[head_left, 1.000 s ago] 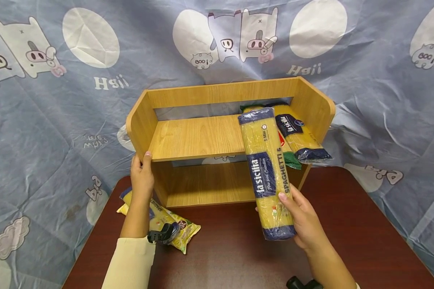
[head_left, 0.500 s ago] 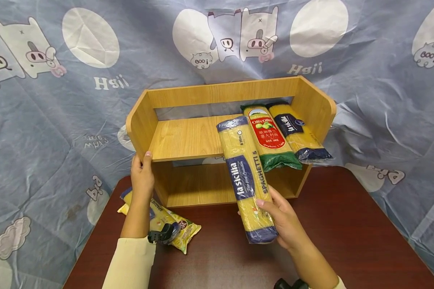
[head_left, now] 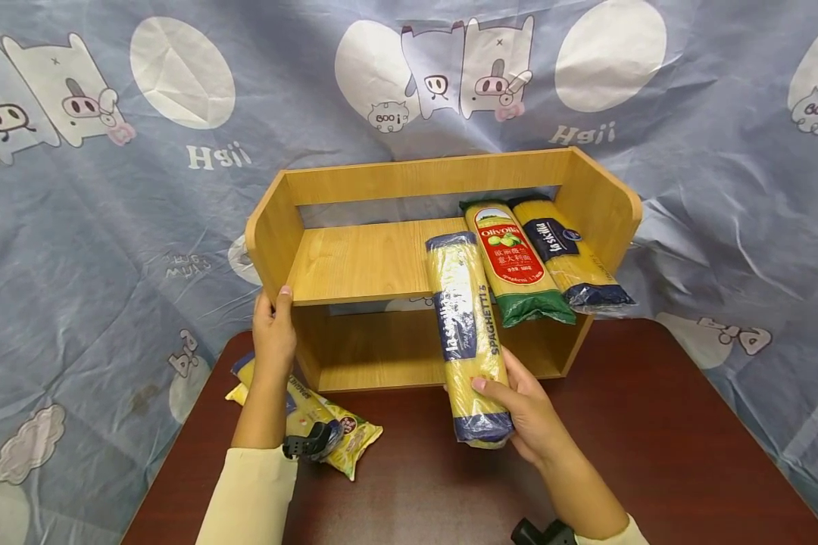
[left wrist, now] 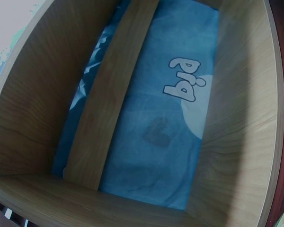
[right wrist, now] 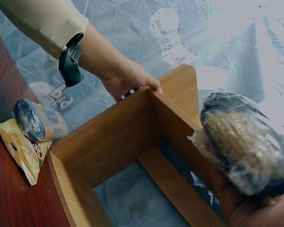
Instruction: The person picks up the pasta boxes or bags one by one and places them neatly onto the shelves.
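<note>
My right hand (head_left: 528, 412) grips the lower part of a la sicilia spaghetti pack (head_left: 455, 341), yellow with dark blue ends, thumb on its front face. The pack tilts in front of the upper board of a wooden shelf (head_left: 361, 257), its top end overlapping that board in the head view. In the right wrist view the near end of the spaghetti pack (right wrist: 246, 142) fills the right side, crinkled clear film around it. My left hand (head_left: 274, 329) holds the shelf's left side panel at the upper board's front corner. Its fingers are partly hidden behind the panel.
On the upper board's right lie a red-and-green Olivoila spaghetti pack (head_left: 511, 253) and another la sicilia pack (head_left: 566, 253), both overhanging the front edge. Left on the dark red table (head_left: 395, 492), a spaghetti pack (head_left: 307, 405) lies over a yellow bag (head_left: 357, 439). A patterned cloth (head_left: 143, 303) hangs behind.
My right hand has carried the spaghetti pack leftward, uncovering the Olivoila pack. Its top end has dipped and its lower end has risen slightly. The left hand keeps its hold on the shelf.
</note>
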`<state>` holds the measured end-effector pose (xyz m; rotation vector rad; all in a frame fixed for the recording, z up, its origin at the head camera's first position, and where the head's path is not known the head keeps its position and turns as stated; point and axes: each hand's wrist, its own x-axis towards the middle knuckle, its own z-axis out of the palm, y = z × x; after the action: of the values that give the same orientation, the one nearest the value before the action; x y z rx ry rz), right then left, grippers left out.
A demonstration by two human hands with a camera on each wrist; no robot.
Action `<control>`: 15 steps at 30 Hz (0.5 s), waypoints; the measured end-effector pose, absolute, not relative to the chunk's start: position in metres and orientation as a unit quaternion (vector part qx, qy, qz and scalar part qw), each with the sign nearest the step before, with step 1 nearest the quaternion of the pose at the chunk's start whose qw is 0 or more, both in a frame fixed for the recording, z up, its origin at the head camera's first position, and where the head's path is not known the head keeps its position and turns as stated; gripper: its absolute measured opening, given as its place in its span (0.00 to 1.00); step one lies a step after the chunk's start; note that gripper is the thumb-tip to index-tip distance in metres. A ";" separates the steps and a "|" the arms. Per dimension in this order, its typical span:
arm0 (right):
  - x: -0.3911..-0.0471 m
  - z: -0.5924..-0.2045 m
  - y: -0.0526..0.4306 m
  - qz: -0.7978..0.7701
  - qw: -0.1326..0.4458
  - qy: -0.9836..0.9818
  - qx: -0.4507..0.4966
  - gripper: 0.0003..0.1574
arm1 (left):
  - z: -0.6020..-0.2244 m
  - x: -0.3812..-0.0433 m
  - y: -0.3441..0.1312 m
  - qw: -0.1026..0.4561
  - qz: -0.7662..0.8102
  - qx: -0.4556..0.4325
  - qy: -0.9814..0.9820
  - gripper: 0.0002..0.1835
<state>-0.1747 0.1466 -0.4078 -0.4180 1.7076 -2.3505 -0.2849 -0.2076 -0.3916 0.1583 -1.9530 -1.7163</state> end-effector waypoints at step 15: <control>-0.178 -0.395 0.150 -0.839 0.127 0.511 -0.139 0.30 | -0.392 -0.286 -0.208 0.260 -0.636 0.065 -0.723 0.26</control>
<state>-0.1783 0.1499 -0.3947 -0.4047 1.4863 -2.4409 -0.2858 -0.2079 -0.3923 0.1750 -1.9591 -1.7233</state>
